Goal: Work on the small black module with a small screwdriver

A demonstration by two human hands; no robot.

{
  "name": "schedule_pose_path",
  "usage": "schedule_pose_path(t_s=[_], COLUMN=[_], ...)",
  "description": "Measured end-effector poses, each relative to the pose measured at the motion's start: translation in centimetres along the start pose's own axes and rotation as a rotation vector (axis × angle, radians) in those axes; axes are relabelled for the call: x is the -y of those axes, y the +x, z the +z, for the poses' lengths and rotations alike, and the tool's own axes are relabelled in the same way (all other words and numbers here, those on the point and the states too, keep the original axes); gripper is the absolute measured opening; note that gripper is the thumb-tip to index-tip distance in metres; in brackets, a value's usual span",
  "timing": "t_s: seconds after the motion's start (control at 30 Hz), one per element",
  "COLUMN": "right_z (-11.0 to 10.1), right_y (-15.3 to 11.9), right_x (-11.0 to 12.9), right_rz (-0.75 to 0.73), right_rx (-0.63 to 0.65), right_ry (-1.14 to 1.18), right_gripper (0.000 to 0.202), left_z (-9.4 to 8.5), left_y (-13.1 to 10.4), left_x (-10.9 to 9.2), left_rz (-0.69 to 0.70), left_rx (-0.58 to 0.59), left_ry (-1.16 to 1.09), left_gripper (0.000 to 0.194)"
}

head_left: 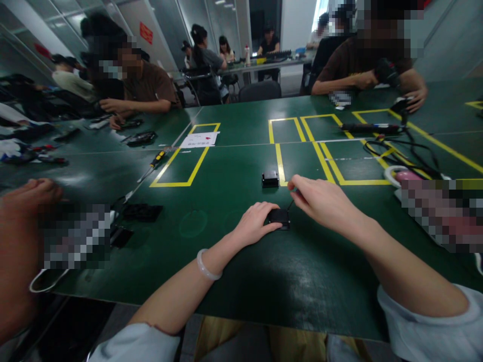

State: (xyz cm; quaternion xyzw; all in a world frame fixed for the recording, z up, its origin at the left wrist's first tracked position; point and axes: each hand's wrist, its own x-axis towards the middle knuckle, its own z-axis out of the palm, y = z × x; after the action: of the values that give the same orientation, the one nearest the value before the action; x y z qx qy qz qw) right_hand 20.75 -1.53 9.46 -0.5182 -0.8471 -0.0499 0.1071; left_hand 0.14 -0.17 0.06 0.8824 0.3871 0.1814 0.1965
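Observation:
My left hand (256, 221) grips a small black box-shaped part (279, 219) against the green table, thumb on the near side and fingers on the far side. My right hand (320, 201) is closed in a pinch just to the right of it. From its fingertips a thin dark rod-like tool (290, 204) slants down to the part's right edge; its exact kind is too small to make out. A second black part (270, 179) of similar look stands apart, a little beyond my left hand.
Yellow tape (283, 166) marks rectangles on the table (226, 276). A paper sheet (199, 140) and a yellow-black screwdriver (157, 159) lie left of centre. Black cables (407, 151) run at right. A co-worker's arm (18, 251) reaches in at far left; others sit across.

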Motion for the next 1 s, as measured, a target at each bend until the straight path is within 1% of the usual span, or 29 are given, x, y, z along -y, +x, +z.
schedule_pose_path(t_s=[0.07, 0.2, 0.3, 0.47, 0.6, 0.73, 1.0], right_z=[-0.15, -0.37, -0.29, -0.21, -0.29, -0.26, -0.20], right_y=[-0.01, 0.05, 0.02, -0.09, -0.03, 0.04, 0.04], right_x=[0.09, 0.29, 0.38, 0.51, 0.45, 0.37, 0.40], right_rz=[0.009, 0.049, 0.051, 0.031, 0.007, 0.019, 0.035], right_rx=[0.002, 0.038, 0.023, -0.019, 0.008, 0.038, 0.047], right_ry=[-0.015, -0.125, -0.130, -0.021, -0.012, -0.080, -0.097], right_gripper=[0.021, 0.030, 0.025, 0.022, 0.022, 0.027, 0.027], left_z=[-0.01, -0.02, -0.03, -0.09, -0.07, -0.02, -0.25], left_y=[-0.02, -0.05, -0.06, -0.02, -0.01, -0.02, -0.03], left_x=[0.00, -0.02, -0.06, -0.13, -0.11, -0.06, -0.20], left_rz=[-0.001, 0.002, 0.003, -0.008, -0.001, 0.003, 0.006], left_rx=[0.003, 0.005, -0.001, -0.001, 0.001, -0.003, 0.010], left_ry=[0.006, 0.005, 0.001, 0.000, 0.003, 0.005, -0.003], left_gripper=[0.039, 0.039, 0.039, 0.038, 0.038, 0.039, 0.037])
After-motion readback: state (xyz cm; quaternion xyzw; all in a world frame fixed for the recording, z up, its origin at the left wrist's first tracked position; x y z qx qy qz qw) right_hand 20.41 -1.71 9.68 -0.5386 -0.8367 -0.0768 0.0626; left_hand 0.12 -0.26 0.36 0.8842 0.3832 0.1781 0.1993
